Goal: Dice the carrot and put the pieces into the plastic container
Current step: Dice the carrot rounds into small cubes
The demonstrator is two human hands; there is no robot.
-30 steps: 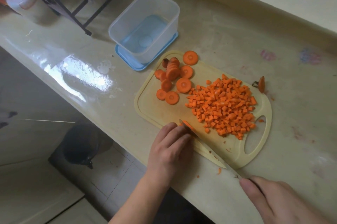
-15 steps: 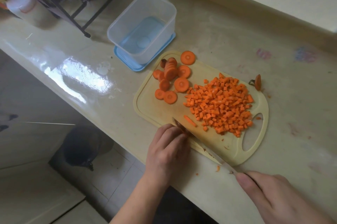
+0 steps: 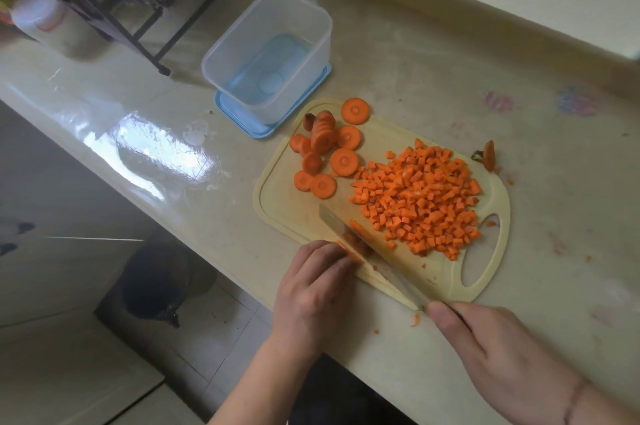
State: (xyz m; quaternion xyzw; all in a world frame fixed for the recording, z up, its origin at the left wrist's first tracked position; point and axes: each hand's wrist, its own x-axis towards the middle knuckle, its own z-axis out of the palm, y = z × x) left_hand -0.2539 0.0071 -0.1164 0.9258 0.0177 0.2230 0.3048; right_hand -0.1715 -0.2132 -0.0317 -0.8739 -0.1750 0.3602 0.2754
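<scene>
Cutting board (image 3: 277,203): cream plastic, laid on the surface (image 3: 398,78), handle slot to the right.

Diced carrot (image 3: 419,199): a broad heap on the right half of the board, none yet in the container.

Carrot rounds (image 3: 323,151): uncut slices grouped at the far left of the board, one stack leaning.

Carrot slice in work (image 3: 351,253): held at the near edge of the board under the left hand (image 3: 313,289), whose fingers (image 3: 332,263) are curled onto it.

Knife (image 3: 360,248): handle grasped by the right hand (image 3: 498,355), blade lying across the slice just beside the left fingertips.

Plastic container (image 3: 277,5): clear, empty, set on its blue lid (image 3: 242,123), just beyond the board's far left corner.

Carrot top (image 3: 489,155): discarded at the board's far right edge.

Handling note: the step is judged to be cutting the slice into strips. Fingertips are best kept tucked behind the blade, cuts evenly spaced, and the cut pieces swept right into the heap.
</scene>
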